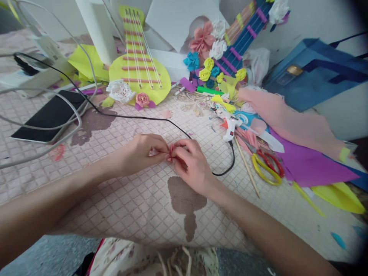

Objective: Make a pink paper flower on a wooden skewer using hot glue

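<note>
- Pink paper piece [171, 152], small and folded, caught between both hands, nearest the tabletop's [129, 207] near edge!
- Left hand [138, 153] pinching it; right hand [194, 163] pinching too!
- Diamond-quilted cloth [140, 128] beneath; round-bodied yellow guitar [132, 74] toward the far edge.
- Blue bag [313, 84], far right corner, contents unclear.

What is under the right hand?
The patterned tablecloth shows around the right hand. A black cord meets its knuckles, and black cord emerges by the wrist, curving to the white glue gun. The hand covers the stretch between, so whether they join cannot be seen.
</note>
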The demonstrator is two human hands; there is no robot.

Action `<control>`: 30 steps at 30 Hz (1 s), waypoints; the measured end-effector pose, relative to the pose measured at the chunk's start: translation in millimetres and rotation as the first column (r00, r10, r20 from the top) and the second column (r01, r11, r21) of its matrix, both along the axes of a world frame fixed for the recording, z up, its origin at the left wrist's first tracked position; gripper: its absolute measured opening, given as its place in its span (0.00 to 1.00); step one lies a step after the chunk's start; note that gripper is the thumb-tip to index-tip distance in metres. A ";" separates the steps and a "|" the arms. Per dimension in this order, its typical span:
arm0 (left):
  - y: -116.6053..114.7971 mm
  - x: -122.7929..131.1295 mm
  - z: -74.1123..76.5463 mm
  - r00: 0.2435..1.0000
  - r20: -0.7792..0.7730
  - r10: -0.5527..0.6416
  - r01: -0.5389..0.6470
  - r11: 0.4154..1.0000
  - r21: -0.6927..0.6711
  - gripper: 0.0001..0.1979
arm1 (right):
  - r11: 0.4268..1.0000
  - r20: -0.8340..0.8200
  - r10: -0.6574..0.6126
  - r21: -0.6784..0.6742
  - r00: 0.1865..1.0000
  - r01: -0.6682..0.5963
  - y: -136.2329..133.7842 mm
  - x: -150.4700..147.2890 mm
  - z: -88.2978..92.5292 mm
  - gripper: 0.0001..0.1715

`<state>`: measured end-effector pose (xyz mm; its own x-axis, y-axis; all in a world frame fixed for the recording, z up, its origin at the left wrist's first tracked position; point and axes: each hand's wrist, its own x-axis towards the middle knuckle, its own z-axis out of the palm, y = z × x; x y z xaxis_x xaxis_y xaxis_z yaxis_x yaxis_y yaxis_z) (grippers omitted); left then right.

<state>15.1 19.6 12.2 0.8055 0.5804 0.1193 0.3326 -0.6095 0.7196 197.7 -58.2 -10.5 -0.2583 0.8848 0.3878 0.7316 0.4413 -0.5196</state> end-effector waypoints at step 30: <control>0.7 -2.3 -4.5 0.993 -0.015 0.114 -0.115 0.985 -0.130 0.07 | 1.000 -0.025 -0.003 -0.007 1.000 0.003 -0.6 -1.0 0.8 0.05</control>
